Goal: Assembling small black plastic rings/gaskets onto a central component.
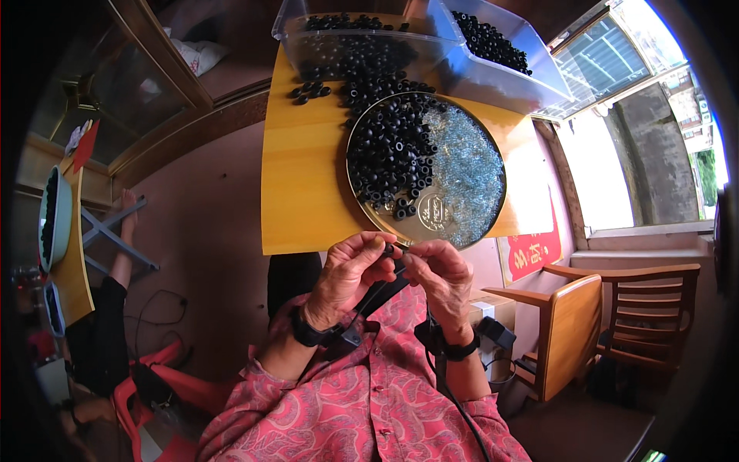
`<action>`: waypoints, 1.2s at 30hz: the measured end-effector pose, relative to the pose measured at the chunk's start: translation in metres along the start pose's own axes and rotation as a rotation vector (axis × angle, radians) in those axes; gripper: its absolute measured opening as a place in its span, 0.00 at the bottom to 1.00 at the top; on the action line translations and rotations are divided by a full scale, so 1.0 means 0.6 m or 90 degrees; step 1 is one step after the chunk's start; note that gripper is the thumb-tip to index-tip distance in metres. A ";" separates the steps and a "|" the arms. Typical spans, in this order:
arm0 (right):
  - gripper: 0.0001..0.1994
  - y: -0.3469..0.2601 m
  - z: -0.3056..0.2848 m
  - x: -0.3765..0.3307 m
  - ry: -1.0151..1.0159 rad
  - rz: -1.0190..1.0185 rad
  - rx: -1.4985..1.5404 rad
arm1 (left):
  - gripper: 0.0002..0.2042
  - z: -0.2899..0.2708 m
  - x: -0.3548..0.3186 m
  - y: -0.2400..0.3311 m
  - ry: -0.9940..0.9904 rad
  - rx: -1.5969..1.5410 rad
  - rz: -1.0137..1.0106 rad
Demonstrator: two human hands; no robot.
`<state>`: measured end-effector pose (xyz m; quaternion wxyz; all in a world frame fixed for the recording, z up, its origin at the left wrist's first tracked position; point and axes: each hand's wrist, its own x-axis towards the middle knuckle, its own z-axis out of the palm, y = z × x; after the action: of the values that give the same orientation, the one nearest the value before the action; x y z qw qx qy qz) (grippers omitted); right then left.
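Patterned shirt: red (369,400), cut off by the lower edge; its sleeves end below the dark wrist straps (308,327).
Left hand: the grip of the left hand (342,279) pinches a small black piece (389,250) between thumb and fingers, which hide much of it.
Right hand: the right hand (444,276) has thumb and fingertips close beside that piece; I cannot tell whether its grip grasps anything.
Black piece: in front of the chest, just off the near edge of the round tray (396,226).
Tray contents: black pieces (385,146) heaped on the left, tiny clear beads (469,165) on the right, too fine to separate; a mark shows partly on the bare bottom.
Table: yellow (304,189), its right side washed out by glare.
Bins: a clear left bin (408,50) and a right bin (496,81), both holding black pieces and cut off at the top.
Far left: another person's leg (119,269), the rest mostly dark or cropped.
Window: right, overexposed (608,165).
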<state>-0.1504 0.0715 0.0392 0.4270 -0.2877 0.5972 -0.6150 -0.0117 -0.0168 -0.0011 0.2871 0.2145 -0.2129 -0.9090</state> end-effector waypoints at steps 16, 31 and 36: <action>0.06 0.025 0.007 0.004 0.009 -0.226 -0.252 | 0.10 0.005 -0.003 -0.010 0.046 0.105 0.043; 0.07 0.017 -0.010 0.006 -0.126 -0.006 -0.089 | 0.12 -0.012 -0.015 0.009 -0.024 0.208 -0.032; 0.06 0.011 -0.007 0.018 -0.155 0.091 0.021 | 0.12 -0.018 -0.012 0.008 -0.031 0.203 -0.048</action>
<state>-0.1576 0.0647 0.0306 0.5437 -0.3102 0.5498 -0.5530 0.0012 -0.0192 -0.0054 0.2097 0.2430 -0.3531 -0.8788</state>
